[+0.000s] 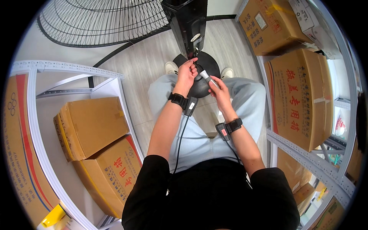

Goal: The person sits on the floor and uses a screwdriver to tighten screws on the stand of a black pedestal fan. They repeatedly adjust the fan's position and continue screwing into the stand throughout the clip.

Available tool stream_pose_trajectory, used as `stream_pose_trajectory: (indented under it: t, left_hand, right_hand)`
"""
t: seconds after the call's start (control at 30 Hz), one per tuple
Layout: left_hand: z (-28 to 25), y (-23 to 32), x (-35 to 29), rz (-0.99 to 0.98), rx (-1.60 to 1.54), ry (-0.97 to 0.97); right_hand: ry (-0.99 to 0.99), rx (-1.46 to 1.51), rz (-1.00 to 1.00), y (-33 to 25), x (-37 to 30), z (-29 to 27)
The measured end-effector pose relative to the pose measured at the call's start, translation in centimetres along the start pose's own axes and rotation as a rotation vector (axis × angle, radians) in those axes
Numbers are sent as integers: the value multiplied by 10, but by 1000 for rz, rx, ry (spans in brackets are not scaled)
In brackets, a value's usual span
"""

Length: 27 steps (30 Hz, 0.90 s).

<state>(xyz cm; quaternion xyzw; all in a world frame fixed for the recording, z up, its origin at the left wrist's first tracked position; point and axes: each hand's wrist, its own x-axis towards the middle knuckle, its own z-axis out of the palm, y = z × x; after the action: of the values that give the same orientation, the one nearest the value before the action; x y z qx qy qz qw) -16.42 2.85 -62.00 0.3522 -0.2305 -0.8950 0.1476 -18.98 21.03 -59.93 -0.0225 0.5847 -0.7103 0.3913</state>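
Note:
A black fan stand (pixel 187 27) with a tall boxy column rises in front of me from a round black base (pixel 209 63). My left hand (pixel 186 74) is closed in a pinch at the column's lower end; what its fingers hold is hidden. My right hand (pixel 219 91) grips a slim hand tool with a grey and white handle (pixel 208 78). The tool points up and left toward my left fingertips, and its tip is too small to make out. Each wrist wears a black strap with a cabled module.
A large black wire fan guard (pixel 103 23) is at the upper left. Metal shelving (pixel 119 96) with cardboard boxes (pixel 96 126) stands to my left. More shelving (pixel 306 165) with boxes (pixel 299 96) stands to my right. My knees flank the base on the grey floor (pixel 143 57).

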Motion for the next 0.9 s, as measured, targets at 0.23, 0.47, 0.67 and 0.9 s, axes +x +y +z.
stream_pose_trajectory:
  t: [0.23, 0.47, 0.67, 0.9]
  left_hand:
    - [3, 1, -1, -7, 43, -6]
    - [-1, 1, 1, 2, 106, -25]
    - [13, 4, -7, -59, 179, 1]
    - [1, -3, 3, -104, 184, -11]
  right_hand:
    - [23, -228, -188, 5, 6, -3]
    - [-278, 302, 428, -7, 17, -23]
    - [133, -852, -570, -11, 9, -8]
    - [49, -48, 281, -22, 4, -3]
